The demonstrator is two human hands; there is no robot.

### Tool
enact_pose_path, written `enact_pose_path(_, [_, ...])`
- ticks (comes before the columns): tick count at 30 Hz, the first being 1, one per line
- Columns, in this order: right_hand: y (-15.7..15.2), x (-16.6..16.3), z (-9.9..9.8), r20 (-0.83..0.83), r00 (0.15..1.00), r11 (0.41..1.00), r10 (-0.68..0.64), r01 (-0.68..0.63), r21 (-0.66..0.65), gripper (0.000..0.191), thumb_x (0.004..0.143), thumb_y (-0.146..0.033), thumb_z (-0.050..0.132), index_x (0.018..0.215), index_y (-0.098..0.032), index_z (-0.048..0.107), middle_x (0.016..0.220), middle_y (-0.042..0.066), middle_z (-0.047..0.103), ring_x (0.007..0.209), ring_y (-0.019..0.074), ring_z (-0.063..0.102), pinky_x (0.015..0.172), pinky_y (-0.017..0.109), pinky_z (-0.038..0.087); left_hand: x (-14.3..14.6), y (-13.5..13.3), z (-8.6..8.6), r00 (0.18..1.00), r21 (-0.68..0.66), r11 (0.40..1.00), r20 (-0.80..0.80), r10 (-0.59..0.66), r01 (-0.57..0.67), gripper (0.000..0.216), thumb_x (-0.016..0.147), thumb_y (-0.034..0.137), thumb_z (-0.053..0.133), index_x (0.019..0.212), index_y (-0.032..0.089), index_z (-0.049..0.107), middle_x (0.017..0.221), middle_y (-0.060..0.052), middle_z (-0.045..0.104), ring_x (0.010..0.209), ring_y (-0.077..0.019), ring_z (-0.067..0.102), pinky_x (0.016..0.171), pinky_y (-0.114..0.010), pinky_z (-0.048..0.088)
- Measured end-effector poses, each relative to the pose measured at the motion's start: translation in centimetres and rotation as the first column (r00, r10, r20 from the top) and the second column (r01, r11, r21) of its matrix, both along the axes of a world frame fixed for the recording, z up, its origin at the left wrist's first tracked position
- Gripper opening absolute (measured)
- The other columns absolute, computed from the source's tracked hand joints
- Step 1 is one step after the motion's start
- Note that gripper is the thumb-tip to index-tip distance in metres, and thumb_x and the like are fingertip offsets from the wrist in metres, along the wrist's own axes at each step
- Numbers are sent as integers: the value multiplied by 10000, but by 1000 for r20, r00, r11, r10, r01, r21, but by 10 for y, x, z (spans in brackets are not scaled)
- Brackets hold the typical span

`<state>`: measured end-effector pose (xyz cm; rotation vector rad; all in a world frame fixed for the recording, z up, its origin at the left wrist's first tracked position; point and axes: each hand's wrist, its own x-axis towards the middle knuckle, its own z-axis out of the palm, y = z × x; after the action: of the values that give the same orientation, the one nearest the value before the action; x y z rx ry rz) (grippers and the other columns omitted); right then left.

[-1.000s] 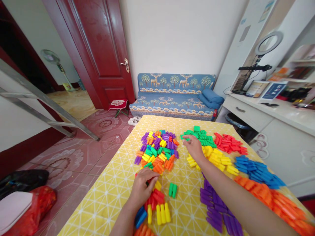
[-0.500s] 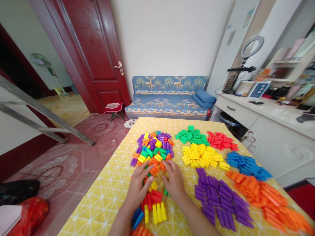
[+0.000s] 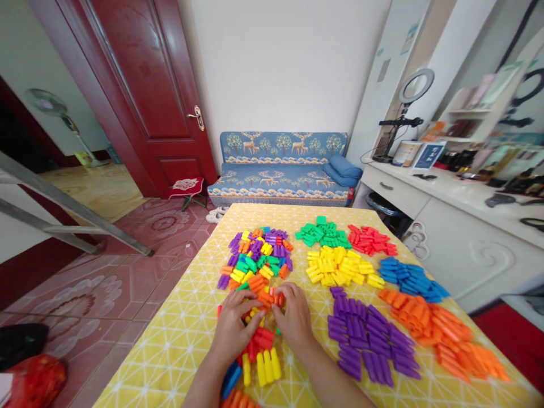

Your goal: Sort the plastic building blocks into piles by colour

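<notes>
Both my hands are over a mixed pile of tube-shaped plastic building blocks (image 3: 257, 258) on the table. My left hand (image 3: 236, 323) curls its fingers and thumb around the left end of some orange building blocks (image 3: 266, 298). My right hand (image 3: 294, 314) pinches the right end of these blocks, its fingertips bent over them. Under and between my hands lie yellow and red blocks (image 3: 262, 339), partly hidden by the left fingers. Closer to me, a joined yellow block (image 3: 269, 367) and a blue block (image 3: 232, 378) lie between my forearms.
Sorted heaps lie on the right: green blocks (image 3: 323, 232), red blocks (image 3: 370, 240), yellow blocks (image 3: 338, 265), blue blocks (image 3: 412, 279), purple blocks (image 3: 374, 340) and orange blocks (image 3: 442, 331). A yellow patterned cloth (image 3: 170, 340) covers the table. Behind stands a blue sofa (image 3: 280, 175); a white dresser (image 3: 463, 221) is at right.
My hands have drawn slightly toward me and closer together, and the fingers have closed in on the orange blocks. The camera view has turned a little to the right.
</notes>
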<state>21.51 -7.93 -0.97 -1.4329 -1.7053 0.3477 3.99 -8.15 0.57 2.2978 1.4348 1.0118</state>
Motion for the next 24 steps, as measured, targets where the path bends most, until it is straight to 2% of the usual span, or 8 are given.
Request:
enact_pose_path(3, [-2, 2, -1, -77, 997, 1000, -17, 18, 10, 321, 705, -88, 574, 999, -215, 588, 1028, 56, 597, 1017, 233, 552, 912, 385, 449, 0, 0, 2, 1000, -6, 1000, 6, -9, 9, 176, 837, 337, 613, 920, 254, 745, 999, -73, 681, 973, -247, 612, 883, -427, 484])
enact_pose_path(7, [-6, 9, 0, -159, 987, 1000, 24, -21, 22, 402, 728, -117, 582, 1118, -218, 577, 1114, 64, 597, 1077, 218, 553, 952, 368, 448, -2, 1, 4, 998, -22, 998, -13, -63, 63, 218, 865, 320, 582, 1022, 288, 730, 1013, -60, 688, 976, -235, 604, 868, -410, 475])
enact_pose_path(11, [-10, 38, 16, -144, 989, 999, 13, -6, 50, 374, 765, -177, 579, 1136, -229, 587, 1141, 68, 610, 1053, 217, 574, 924, 376, 468, -3, 2, 2, 994, -13, 995, -42, -102, 101, 226, 882, 320, 561, 1026, 310, 736, 1006, -56, 698, 972, -233, 605, 858, -405, 469])
enact_pose_path(14, [-13, 87, 35, -77, 990, 988, -116, 123, 97, 344, 805, -285, 577, 1144, -226, 584, 1156, 81, 613, 1011, 224, 590, 878, 386, 487, -3, 3, 1, 994, -10, 995, -46, -101, 100, 214, 879, 318, 565, 995, 308, 744, 992, -54, 704, 961, -233, 609, 855, -405, 470])
enact_pose_path(18, [-24, 180, 51, 118, 927, 927, -356, 335, 168, 382, 813, -445, 556, 1115, -217, 602, 1123, 90, 631, 1012, 253, 595, 867, 411, 485, -3, 4, 0, 995, -23, 996, -40, -92, 91, 202, 877, 315, 565, 961, 306, 748, 981, -45, 706, 954, -228, 612, 855, -404, 469])
enact_pose_path(21, [-39, 249, 45, 267, 822, 862, -503, 455, 225, 436, 794, -529, 516, 1054, -199, 633, 1001, 107, 671, 903, 283, 625, 834, 458, 486, -2, 4, -1, 996, -26, 996, -35, -81, 80, 205, 869, 311, 574, 982, 310, 745, 980, -40, 706, 953, -226, 614, 856, -402, 473])
enact_pose_path(24, [-55, 297, 28, 369, 747, 833, -553, 507, 221, 474, 761, -581, 506, 1013, -210, 658, 959, 138, 687, 877, 326, 634, 790, 486, 489, -3, 4, -1, 997, -25, 997, -33, -76, 75, 203, 866, 309, 576, 973, 303, 748, 979, -45, 707, 954, -229, 616, 855, -401, 476])
